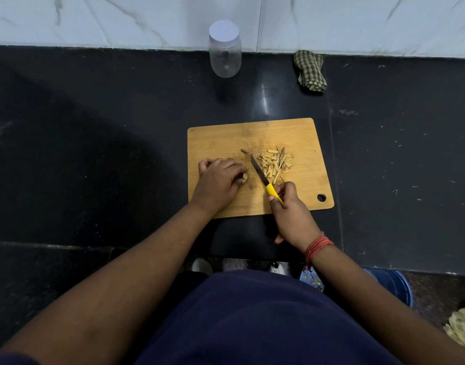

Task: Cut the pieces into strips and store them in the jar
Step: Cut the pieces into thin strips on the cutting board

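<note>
Strips (275,164) lie heaped mid-board on the cutting board (300,138); left hand (218,180) pinches a small piece (60,176); right hand (289,204) grips the knife (263,177); lidded jar (224,54) stands well beyond, at the wall edge; no writing legible.

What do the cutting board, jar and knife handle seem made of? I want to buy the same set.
Cutting board: likely wood or bamboo, matte, with tan grain lines. Jar: see-through, probably plastic though possibly glass, with an opaque white lid. Knife handle: glossy bright yellow, probably plastic; blade looks like metal.
</note>
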`<control>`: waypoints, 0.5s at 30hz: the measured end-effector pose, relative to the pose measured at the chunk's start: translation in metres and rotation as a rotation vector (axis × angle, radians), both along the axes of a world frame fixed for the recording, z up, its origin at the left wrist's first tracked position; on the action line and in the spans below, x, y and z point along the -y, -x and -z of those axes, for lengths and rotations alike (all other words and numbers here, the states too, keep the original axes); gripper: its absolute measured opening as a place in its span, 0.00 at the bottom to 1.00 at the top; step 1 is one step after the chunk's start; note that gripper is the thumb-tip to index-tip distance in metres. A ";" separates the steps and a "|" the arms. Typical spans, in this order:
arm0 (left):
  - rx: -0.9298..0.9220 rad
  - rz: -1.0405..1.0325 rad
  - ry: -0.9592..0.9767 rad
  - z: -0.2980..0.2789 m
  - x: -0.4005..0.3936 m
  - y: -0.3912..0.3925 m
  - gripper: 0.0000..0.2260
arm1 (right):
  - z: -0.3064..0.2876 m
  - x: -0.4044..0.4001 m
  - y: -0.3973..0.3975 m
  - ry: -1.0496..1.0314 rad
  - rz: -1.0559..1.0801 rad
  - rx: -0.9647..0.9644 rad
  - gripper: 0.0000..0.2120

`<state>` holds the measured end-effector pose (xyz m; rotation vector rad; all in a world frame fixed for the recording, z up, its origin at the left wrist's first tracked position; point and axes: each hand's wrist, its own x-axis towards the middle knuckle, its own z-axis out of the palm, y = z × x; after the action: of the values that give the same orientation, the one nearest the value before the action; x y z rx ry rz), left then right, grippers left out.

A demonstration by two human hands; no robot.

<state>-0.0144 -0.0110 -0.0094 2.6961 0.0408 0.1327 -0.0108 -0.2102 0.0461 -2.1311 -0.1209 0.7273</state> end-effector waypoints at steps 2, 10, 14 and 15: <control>0.000 0.001 0.008 0.000 0.000 0.000 0.12 | -0.001 -0.001 0.000 0.002 -0.005 0.001 0.06; 0.032 -0.015 0.052 0.004 0.000 0.001 0.09 | -0.002 -0.004 0.000 0.009 -0.004 0.034 0.07; 0.044 0.012 0.037 0.006 -0.003 0.000 0.08 | 0.004 -0.004 -0.002 0.038 0.012 0.050 0.08; 0.046 0.025 0.030 0.006 -0.005 0.000 0.08 | 0.006 -0.005 -0.002 0.044 0.012 0.057 0.09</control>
<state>-0.0140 -0.0064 -0.0152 2.6612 -0.0054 0.1848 -0.0086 -0.2056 0.0404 -2.1931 -0.1240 0.6678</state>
